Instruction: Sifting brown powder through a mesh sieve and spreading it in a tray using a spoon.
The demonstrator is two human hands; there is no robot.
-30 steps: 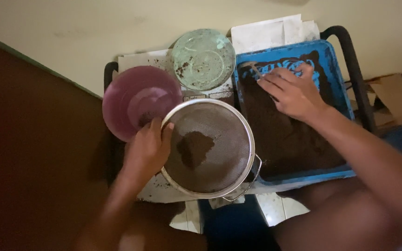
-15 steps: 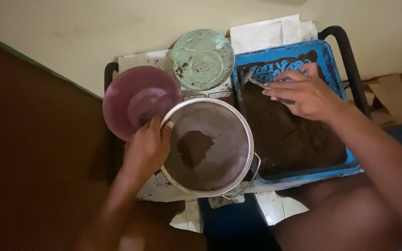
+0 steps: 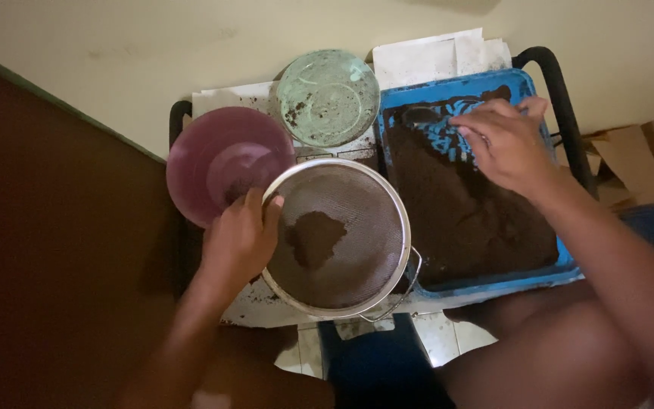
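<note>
My left hand (image 3: pixel 240 238) grips the left rim of a round metal sieve (image 3: pixel 357 227) that holds a small heap of dark brown powder (image 3: pixel 314 236). To its right, a blue tray (image 3: pixel 493 284) is filled with the same dark powder. My right hand (image 3: pixel 505 144) is over the far end of that tray, fingers closed on a spoon (image 3: pixel 418 116) whose bowl points left, low over the powder.
A purple bowl (image 3: pixel 221 163) lies left of the sieve, a pale green bowl (image 3: pixel 328 96) behind it. All rest on a small paper-covered stand (image 3: pixel 247 303) with black tube handles (image 3: pixel 562 91) against a cream wall. Cardboard (image 3: pixel 645 155) lies at right.
My right hand has moved from the tray's middle to its far end and now holds a spoon. The left hand and sieve have stayed put.
</note>
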